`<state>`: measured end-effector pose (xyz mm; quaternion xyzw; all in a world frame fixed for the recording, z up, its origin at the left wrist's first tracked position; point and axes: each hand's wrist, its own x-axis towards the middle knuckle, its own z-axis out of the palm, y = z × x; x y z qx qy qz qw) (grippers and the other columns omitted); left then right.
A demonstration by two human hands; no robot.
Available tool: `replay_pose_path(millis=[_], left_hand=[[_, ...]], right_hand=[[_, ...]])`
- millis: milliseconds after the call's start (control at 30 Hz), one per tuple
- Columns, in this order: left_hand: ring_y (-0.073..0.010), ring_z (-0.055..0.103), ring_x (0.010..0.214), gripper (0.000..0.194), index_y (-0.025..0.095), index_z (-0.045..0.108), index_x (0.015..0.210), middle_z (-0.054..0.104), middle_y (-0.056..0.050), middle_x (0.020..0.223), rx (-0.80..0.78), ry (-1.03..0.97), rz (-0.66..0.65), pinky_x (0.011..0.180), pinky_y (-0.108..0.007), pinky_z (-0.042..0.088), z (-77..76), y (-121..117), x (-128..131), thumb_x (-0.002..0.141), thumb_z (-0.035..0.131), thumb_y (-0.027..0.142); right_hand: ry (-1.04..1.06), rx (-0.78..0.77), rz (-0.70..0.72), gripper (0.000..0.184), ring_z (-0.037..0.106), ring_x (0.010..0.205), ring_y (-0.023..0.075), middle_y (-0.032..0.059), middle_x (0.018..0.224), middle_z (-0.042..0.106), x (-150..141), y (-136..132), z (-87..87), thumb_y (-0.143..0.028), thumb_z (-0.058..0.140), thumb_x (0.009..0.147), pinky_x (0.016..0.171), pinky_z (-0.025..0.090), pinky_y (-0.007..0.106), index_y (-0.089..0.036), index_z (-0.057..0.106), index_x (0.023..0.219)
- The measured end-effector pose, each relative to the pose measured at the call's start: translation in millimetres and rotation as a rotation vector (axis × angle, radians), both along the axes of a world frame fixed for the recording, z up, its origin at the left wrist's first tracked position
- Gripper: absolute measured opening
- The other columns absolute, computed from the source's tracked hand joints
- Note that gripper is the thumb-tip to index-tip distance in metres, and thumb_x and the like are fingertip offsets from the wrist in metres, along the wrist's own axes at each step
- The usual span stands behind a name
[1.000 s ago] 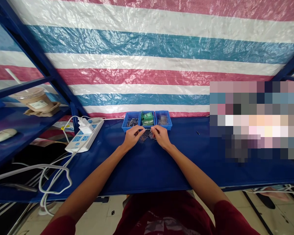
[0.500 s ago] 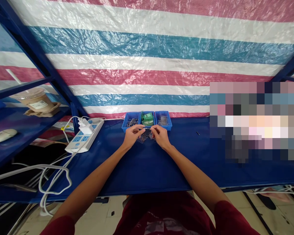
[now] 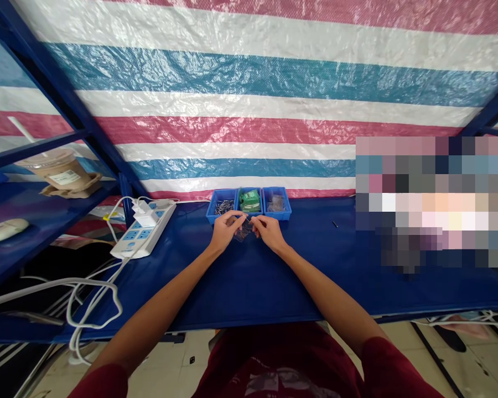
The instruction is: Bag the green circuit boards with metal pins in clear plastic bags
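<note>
Both my hands are pinched close together over the table, just in front of three blue bins. Between the fingertips of my left hand (image 3: 226, 231) and my right hand (image 3: 269, 232) is a small thin rod (image 3: 248, 220), now slanted; its exact kind is too small to tell. Just below the fingers shows a clear plastic bag (image 3: 242, 234), and I cannot tell whether it is held or lies on the table. The left bin (image 3: 211, 213) contains small metal pins (image 3: 224, 207). Green packets (image 3: 249, 200) fill the middle bin, and clear plastic bags (image 3: 276, 202) the right one (image 3: 283, 214).
A white power strip (image 3: 143, 232) with plugged-in chargers and loose white cables (image 3: 93, 298) occupies the left side. A small dark rod (image 3: 335, 224) lies to the right on the blue table (image 3: 249, 287). On the left shelf stand a drink cup (image 3: 60, 168) and a mouse (image 3: 5, 230).
The thin rod has gone from level to slanted between my fingertips. My right hand has shifted slightly left and down, while my left hand stays nearly in place.
</note>
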<state>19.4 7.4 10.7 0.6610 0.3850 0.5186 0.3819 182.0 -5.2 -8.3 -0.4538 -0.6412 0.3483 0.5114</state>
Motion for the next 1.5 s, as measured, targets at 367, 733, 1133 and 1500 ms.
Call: replay_pose_path(millis=[367,733,1133,1500], left_hand=[[-0.0129,0.056,0.061,0.025,0.017,0.073,0.088,0.067,-0.005,0.076,0.297,0.315,0.034,0.057,-0.024,0.044,1.6,3.2,-7.7,0.085,0.061,0.038],[-0.0069,0.046,0.036,0.037,0.012,0.067,0.098,0.066,-0.002,0.061,-0.083,0.032,-0.075,0.039,-0.020,0.039,3.2,4.9,-7.4,0.076,0.069,0.043],[-0.0051,0.037,0.029,0.050,0.013,0.055,0.122,0.053,0.006,0.043,-0.175,0.105,-0.227,0.033,-0.015,0.029,7.2,0.4,-7.7,0.085,0.059,0.047],[-0.0073,0.049,0.046,0.037,0.015,0.064,0.105,0.066,-0.004,0.078,0.048,0.088,-0.043,0.046,-0.020,0.041,-1.8,9.0,-10.4,0.087,0.055,0.046]], right_hand=[[-0.023,0.083,-0.192,0.037,0.053,0.052,0.0131,-0.0006,0.059,0.057,9.6,-5.1,10.9,-0.045,0.044,0.090,0.056,0.041,0.024,-0.018,0.065,0.077],[-0.099,0.152,-0.041,0.024,0.054,0.056,0.0139,0.0022,0.070,0.063,4.7,-5.4,6.2,-0.037,0.053,0.085,0.056,0.044,0.025,-0.018,0.066,0.091],[-0.096,0.132,0.030,0.023,0.053,0.056,0.0133,0.0015,0.070,0.061,4.5,-4.9,4.8,-0.040,0.053,0.085,0.055,0.044,0.024,-0.020,0.064,0.087],[-0.005,0.062,0.029,0.029,0.049,0.047,0.0118,-0.0048,0.052,0.050,6.9,-9.2,10.6,-0.046,0.048,0.088,0.053,0.041,0.024,-0.021,0.055,0.075]])
